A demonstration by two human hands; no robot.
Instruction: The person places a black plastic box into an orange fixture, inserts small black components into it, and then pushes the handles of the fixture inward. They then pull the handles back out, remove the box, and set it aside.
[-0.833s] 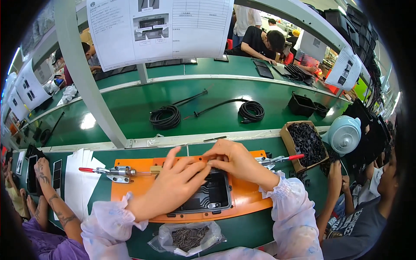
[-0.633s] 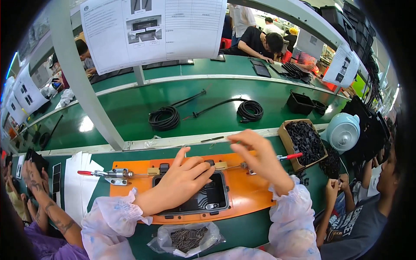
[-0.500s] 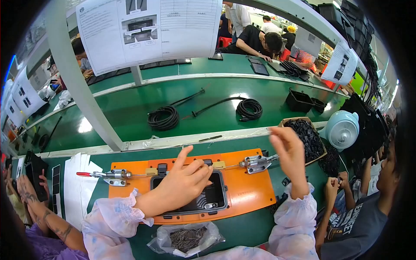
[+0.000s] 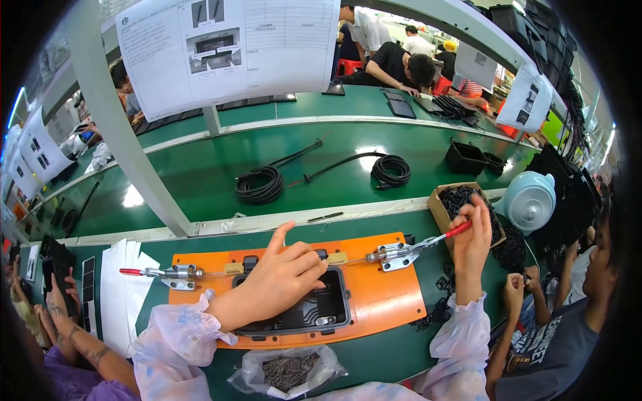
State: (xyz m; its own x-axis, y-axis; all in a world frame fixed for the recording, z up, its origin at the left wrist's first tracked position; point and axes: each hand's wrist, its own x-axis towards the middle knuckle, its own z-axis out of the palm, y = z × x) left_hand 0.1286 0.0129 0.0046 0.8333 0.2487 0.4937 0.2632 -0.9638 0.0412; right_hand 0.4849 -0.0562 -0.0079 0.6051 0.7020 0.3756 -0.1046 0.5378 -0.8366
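Note:
An orange fixture plate (image 4: 384, 294) lies on the bench before me, with a black plastic housing (image 4: 348, 294) set in its middle. My left hand (image 4: 277, 281) rests over the housing's left and upper part, index finger stretched out and the other fingers bent; its thumb is hidden. At the plate's right end sits a metal toggle clamp (image 4: 394, 255) with a red handle (image 4: 457, 230). Around the handle's end, my right hand (image 4: 473, 234) has its fingers curled. A second toggle clamp (image 4: 180, 275) at the left end has its red handle pointing outward, untouched.
A bag of small dark metal pins (image 4: 291, 371) lies in front of the plate. A carton of black parts (image 4: 441, 210) and a light-blue fan (image 4: 528, 202) stand at right. White papers (image 4: 124, 287) lie left. Coiled black cables (image 4: 259, 185) rest beyond the rail. Co-workers sit on both sides.
My right hand has moved right and slightly down, and the clamp's red handle now shows, slanting outward to it. The left hand stays over the housing.

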